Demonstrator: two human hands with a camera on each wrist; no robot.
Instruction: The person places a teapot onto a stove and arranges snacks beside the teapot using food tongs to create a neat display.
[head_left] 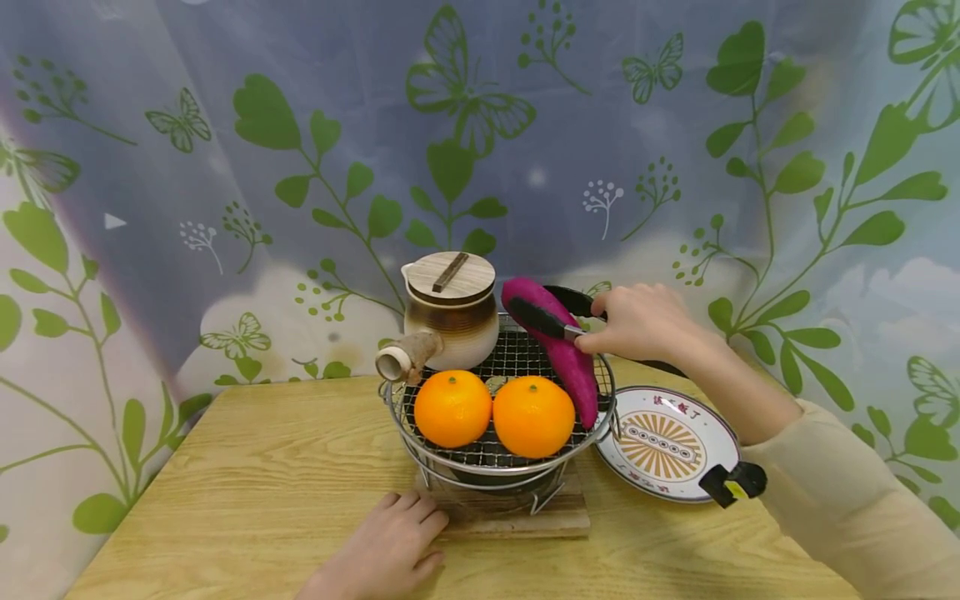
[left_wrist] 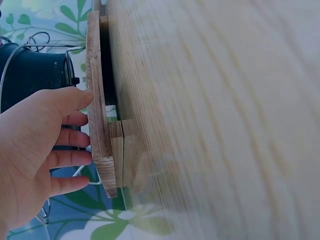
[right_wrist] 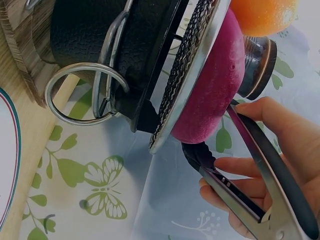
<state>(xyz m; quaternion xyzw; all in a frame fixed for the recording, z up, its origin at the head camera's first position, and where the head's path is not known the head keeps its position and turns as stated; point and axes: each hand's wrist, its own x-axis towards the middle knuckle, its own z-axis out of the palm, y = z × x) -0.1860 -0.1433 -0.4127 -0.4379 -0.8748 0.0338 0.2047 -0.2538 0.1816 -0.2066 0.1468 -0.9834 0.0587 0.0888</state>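
My right hand (head_left: 645, 317) grips a pair of tongs (head_left: 543, 321) with black tips. Those tips lie on either side of a long purple sweet potato (head_left: 576, 375), which rests slanting on the right of a round wire grill (head_left: 517, 354). In the right wrist view, the sweet potato (right_wrist: 217, 85) touches the mesh, with the tongs (right_wrist: 279, 172) at its outer side. My left hand (head_left: 397, 537) touches the front left of the wooden board (head_left: 525, 527) under the stove. From the left wrist view, its fingers reach loosely to the board's edge (left_wrist: 95, 100).
Two oranges (head_left: 453, 408) sit at the grill's front. Behind them stands a side-handled clay pot (head_left: 450, 337) with a wooden lid. A white patterned plate (head_left: 723, 429) lies right of the stove on the wooden table (head_left: 225, 500). A leaf-print curtain (head_left: 337, 50) hangs behind.
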